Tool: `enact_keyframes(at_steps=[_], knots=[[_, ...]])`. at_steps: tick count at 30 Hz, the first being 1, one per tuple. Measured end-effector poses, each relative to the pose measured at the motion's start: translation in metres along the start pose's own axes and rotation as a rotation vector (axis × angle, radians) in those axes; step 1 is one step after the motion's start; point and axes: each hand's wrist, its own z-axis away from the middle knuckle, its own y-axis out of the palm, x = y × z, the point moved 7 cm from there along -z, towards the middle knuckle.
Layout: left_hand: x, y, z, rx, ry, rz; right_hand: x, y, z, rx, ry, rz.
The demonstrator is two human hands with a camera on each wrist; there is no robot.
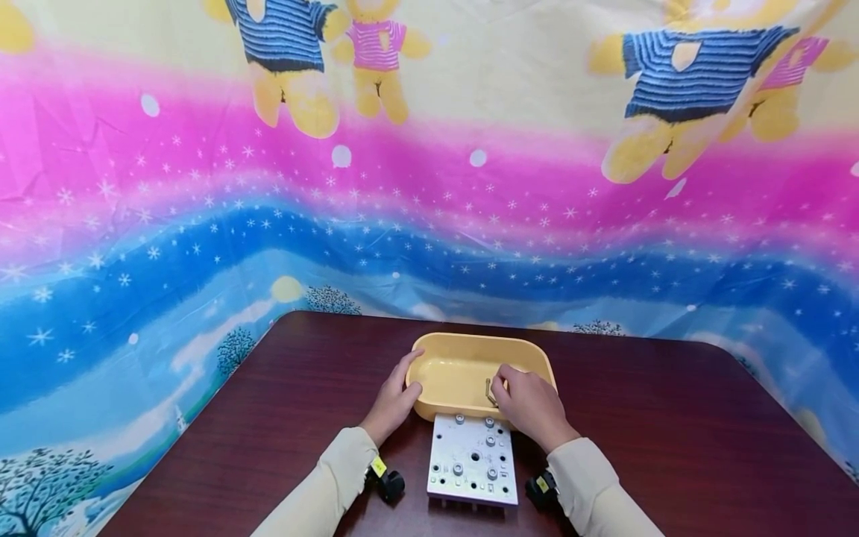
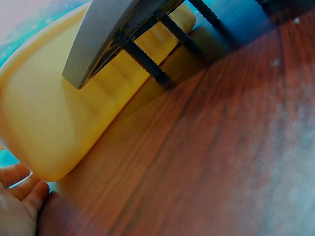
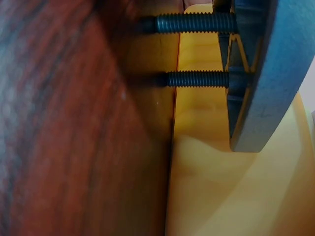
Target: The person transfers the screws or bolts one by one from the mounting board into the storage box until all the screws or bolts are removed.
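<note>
My left hand (image 1: 396, 395) rests at the left end of a yellow plastic tray (image 1: 470, 341), thumb and fingers spread along its rim. Inside the tray's right half, my right hand (image 1: 530, 403) reaches down with bent fingers. A few brass-coloured screws (image 1: 488, 389) are right by its thumb; I cannot tell whether its fingers pinch one. In front of the tray stands a silver metal plate (image 1: 456, 447) with holes and several socket-head bolts in its top. Dark threaded bolt shanks (image 2: 145, 61) stick out below the plate, also seen in the right wrist view.
A dark reddish-brown wooden table (image 1: 644, 432) carries everything. Behind it hangs a printed cloth (image 1: 429, 186) with bears and snowflakes. Black wrist cameras (image 1: 391, 485) sit close to both lower sides of the plate.
</note>
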Motion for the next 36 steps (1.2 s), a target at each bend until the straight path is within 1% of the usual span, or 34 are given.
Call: enact_keyframes(at_steps=[2, 6, 16, 27, 36], knots=[[0.011, 0.002, -0.003, -0.003, -0.005, 0.002, 0.0, 0.0, 0.0, 0.001, 0.0, -0.001], [0.017, 0.002, -0.005, -0.005, -0.012, -0.007, 0.0, -0.001, 0.0, 0.004, -0.002, -0.005], [0.017, 0.002, -0.005, 0.0, -0.025, -0.011, 0.001, -0.001, 0.0, 0.002, -0.007, 0.005], [0.021, 0.002, -0.006, -0.002, -0.047, -0.019, 0.001, -0.001, -0.001, 0.002, -0.005, -0.003], [0.02, 0.002, -0.006, -0.006, -0.041, -0.024, 0.001, -0.001, 0.0, 0.002, -0.004, 0.0]])
